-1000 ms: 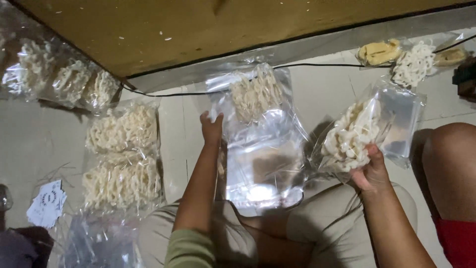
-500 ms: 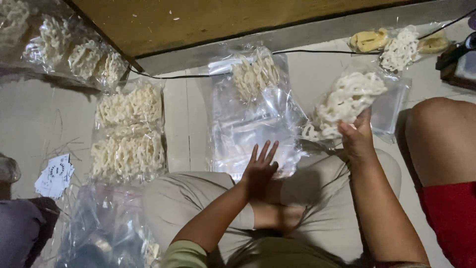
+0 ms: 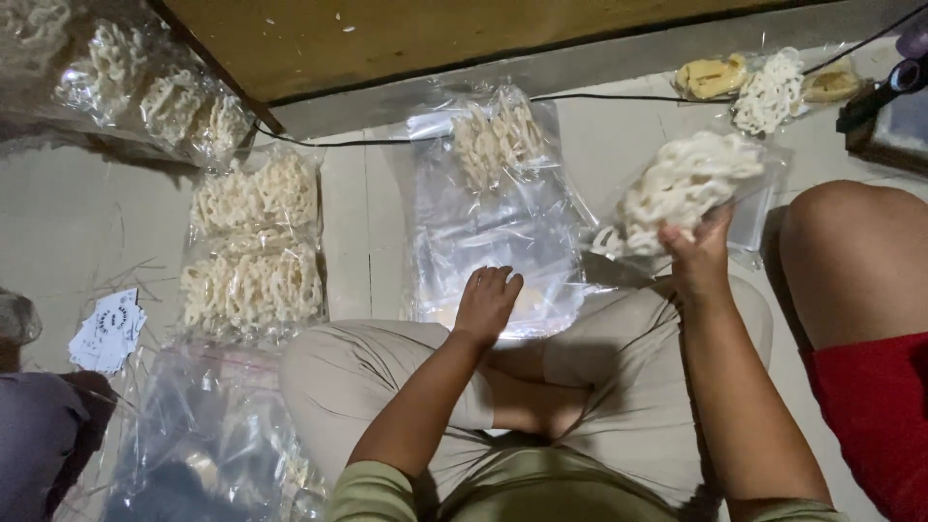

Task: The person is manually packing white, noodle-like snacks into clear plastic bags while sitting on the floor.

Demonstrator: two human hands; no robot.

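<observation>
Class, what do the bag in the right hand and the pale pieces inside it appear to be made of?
Bag: thin clear plastic film, glossy, judging by its creases and glare. Pale pieces, held by the right hand: likely dry, matte crackers with a curly, lacy shape; the exact ingredient cannot be told.

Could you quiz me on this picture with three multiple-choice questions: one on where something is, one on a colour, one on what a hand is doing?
1. Where does the left hand rest?
A. on the stack of clear bags on the floor
B. on the wooden board
C. on the paper slips

2. What colour are the shorts of the person sitting at the right?
A. blue
B. red
C. white

3. What is the right hand doing?
A. lying flat and empty
B. holding a black cable
C. holding up a clear bag of pale crackers

Answers: 1 A, the fingers lie on the plastic stack; 2 B, red cloth shows beside the bare knee; 3 C, the bag is lifted off the floor in its grip.
</observation>
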